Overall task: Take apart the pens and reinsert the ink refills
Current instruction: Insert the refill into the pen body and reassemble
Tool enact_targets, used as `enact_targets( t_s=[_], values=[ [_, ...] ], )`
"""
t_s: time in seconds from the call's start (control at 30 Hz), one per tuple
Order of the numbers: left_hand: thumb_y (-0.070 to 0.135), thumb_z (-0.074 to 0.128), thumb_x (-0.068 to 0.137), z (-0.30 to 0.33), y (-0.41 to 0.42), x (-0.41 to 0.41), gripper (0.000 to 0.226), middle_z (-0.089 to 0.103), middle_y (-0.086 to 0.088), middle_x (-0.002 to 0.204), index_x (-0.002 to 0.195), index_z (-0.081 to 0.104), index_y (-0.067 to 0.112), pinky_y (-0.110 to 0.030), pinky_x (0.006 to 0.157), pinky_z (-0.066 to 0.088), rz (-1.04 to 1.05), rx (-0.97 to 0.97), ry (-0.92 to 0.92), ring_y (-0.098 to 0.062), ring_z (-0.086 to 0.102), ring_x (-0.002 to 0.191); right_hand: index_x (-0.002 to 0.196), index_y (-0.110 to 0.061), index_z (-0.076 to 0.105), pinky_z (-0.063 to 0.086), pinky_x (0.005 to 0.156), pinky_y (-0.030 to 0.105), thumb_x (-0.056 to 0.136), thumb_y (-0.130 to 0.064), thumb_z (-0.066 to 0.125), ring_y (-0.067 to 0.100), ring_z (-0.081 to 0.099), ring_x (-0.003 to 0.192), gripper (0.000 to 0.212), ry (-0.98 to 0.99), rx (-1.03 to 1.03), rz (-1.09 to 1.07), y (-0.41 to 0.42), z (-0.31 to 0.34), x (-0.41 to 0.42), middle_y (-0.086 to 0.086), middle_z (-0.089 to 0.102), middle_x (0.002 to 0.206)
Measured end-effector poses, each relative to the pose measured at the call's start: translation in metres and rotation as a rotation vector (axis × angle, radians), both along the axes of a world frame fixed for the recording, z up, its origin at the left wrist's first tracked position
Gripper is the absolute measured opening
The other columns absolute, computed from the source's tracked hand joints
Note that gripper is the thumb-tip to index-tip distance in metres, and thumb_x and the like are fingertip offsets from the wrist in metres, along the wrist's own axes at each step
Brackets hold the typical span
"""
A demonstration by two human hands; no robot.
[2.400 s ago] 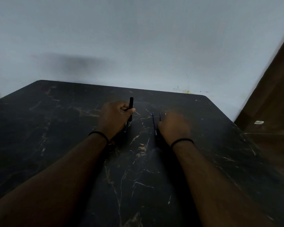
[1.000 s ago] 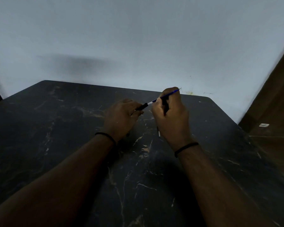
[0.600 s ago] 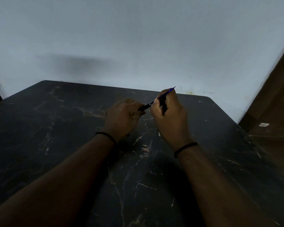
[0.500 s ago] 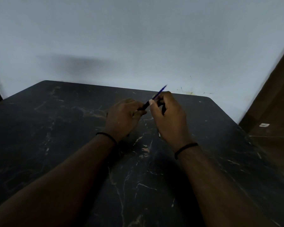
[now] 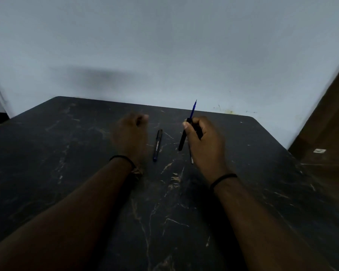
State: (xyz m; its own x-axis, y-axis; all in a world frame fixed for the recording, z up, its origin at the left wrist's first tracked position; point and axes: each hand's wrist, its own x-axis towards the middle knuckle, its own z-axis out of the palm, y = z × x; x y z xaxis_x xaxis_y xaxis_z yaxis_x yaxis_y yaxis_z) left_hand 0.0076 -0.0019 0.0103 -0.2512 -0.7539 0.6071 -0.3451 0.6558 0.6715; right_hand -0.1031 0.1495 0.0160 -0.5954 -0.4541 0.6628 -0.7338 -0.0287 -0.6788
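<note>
My right hand (image 5: 205, 143) grips a black pen barrel (image 5: 182, 141) that points down and left. A blue ink refill (image 5: 193, 108) sticks out of the barrel's top, above my fingers. A second dark piece (image 5: 199, 132) shows between the fingers of that hand. My left hand (image 5: 130, 133) is blurred, hovers to the left with its fingers curled and holds nothing that I can see. A whole dark pen (image 5: 157, 145) lies on the black marble table (image 5: 86, 153) between my hands. A thin loose refill (image 5: 191, 156) lies on the table, partly hidden under my right hand.
A pale wall stands right behind the table's far edge. A wooden panel (image 5: 329, 133) rises at the right, past the table's right corner. Both forearms reach in from the near edge.
My left hand has let go of the barrel and moved left. My right hand now holds barrel and refill alone, tilted more upright. The pen on the table has come into view.
</note>
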Motion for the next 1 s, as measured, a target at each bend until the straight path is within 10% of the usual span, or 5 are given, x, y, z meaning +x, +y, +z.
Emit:
enact_targets(
  t_s=[0.2,0.7,1.0],
  values=[
    [0.038,0.061,0.090,-0.004,-0.024,0.016,0.039,0.060,-0.005,0.066,0.058,0.060,0.015,-0.029,0.061,0.039,0.184,0.089,-0.284,-0.027,0.062,0.067,0.089,-0.028,0.061,0.039,0.054,0.008,0.096,-0.037,0.061,0.000,0.055,0.063,0.011,-0.012,0.109,0.039,0.000,-0.004,0.003,-0.010,0.061,0.072],
    [0.053,0.064,0.082,-0.007,-0.015,0.000,0.043,0.070,-0.012,0.101,0.091,0.070,0.011,-0.034,0.069,0.037,0.222,-0.136,-0.702,-0.032,0.066,0.095,0.090,-0.021,0.069,0.045,0.060,0.010,0.095,-0.036,0.063,0.007,0.064,0.075,0.017,-0.011,0.170,0.033,0.002,-0.004,0.008,-0.006,0.068,0.080],
    [0.036,0.056,0.096,0.001,-0.004,-0.007,0.041,0.049,0.003,0.052,0.066,0.064,0.009,-0.025,0.048,0.037,-0.202,0.053,-0.096,-0.010,0.041,0.046,0.082,-0.019,0.065,0.051,0.062,0.031,0.095,-0.037,0.061,0.012,0.060,0.069,0.022,0.009,0.223,0.066,-0.001,-0.006,0.007,-0.004,0.064,0.073]
  ],
)
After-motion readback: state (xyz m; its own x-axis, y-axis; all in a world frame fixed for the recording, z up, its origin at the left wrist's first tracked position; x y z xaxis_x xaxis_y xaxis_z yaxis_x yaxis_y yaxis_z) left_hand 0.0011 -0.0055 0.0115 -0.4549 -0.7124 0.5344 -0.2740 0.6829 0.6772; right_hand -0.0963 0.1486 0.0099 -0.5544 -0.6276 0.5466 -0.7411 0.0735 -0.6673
